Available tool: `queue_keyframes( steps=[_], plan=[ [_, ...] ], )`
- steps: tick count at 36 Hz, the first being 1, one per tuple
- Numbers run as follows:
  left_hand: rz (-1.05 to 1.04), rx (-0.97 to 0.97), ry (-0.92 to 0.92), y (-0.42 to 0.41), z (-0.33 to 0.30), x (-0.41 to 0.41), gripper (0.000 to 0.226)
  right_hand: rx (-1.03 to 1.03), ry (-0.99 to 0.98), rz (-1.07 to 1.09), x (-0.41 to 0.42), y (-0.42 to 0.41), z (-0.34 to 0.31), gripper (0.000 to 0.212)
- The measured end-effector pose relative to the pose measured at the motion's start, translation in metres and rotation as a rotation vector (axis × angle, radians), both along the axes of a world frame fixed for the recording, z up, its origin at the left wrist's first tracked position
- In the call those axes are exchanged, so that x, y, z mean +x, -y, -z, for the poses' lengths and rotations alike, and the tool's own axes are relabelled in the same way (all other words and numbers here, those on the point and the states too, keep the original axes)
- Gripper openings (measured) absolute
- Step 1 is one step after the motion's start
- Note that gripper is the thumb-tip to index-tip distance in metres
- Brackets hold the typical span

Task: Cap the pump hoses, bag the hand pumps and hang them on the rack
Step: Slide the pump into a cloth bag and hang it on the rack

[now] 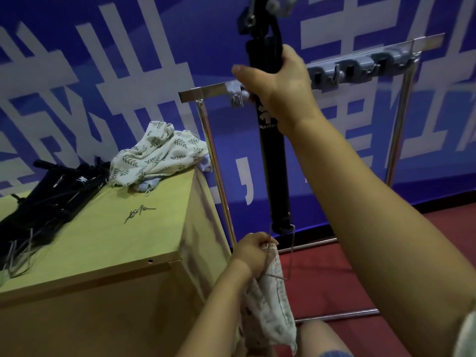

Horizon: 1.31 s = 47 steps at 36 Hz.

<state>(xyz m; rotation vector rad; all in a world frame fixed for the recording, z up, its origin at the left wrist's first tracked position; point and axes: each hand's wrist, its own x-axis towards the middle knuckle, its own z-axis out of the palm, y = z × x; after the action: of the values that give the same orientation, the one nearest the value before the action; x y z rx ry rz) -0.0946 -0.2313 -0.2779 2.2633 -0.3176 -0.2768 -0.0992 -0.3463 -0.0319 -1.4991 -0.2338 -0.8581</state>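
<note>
Black hand pump [273,161] upright before rack [360,65], above leaf-print bag [270,300].

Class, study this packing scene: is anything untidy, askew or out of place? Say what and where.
Mildly untidy, nothing damaged. Black pumps lie in a tangled heap on the wooden cabinet, beside crumpled leaf-print bags; small metal clips lie loose. The right hand holds an unbagged pump; the left hand grips a bag.

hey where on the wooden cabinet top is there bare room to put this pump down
Bare wood runs along the cabinet top's front and right edges, bordered by the pile of black pumps at left, the leaf-print cloth bags at the back corner and the small metal clips mid-top. The left side and back corner are crowded.
</note>
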Motion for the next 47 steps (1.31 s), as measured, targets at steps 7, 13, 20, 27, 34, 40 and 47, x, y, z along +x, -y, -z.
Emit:
queue_keyframes(
  steps=[7,13,20,27,34,40,47],
  plan=[
    [-0.230,-0.302,-0.067,-0.002,-0.040,-0.010,0.009,0.049,0.037,0.104,0.006,-0.007,0.023,0.027],
    [-0.355,-0.473,-0.003,-0.005,-0.072,-0.010,0.015,0.071,-0.005,0.072,0.002,-0.012,0.047,0.031],
    [-0.279,-0.420,0.099,-0.007,-0.085,-0.004,0.012,0.085,-0.110,0.073,0.005,-0.013,0.068,0.027],
    [-0.407,-0.340,-0.027,-0.020,-0.070,0.008,0.018,0.195,-0.058,0.062,-0.001,-0.003,0.050,0.026],
    [-0.331,-0.307,-0.079,-0.009,-0.080,0.010,0.019,0.222,-0.029,0.012,-0.008,-0.021,0.057,0.023],
    [-0.363,-0.378,-0.055,-0.015,-0.086,0.004,0.022,0.263,-0.042,0.067,-0.008,-0.017,0.063,0.023],
    [-0.526,-0.615,-0.017,-0.023,-0.067,0.010,0.023,0.305,0.032,0.062,-0.017,-0.017,0.064,0.025]
  ],
)
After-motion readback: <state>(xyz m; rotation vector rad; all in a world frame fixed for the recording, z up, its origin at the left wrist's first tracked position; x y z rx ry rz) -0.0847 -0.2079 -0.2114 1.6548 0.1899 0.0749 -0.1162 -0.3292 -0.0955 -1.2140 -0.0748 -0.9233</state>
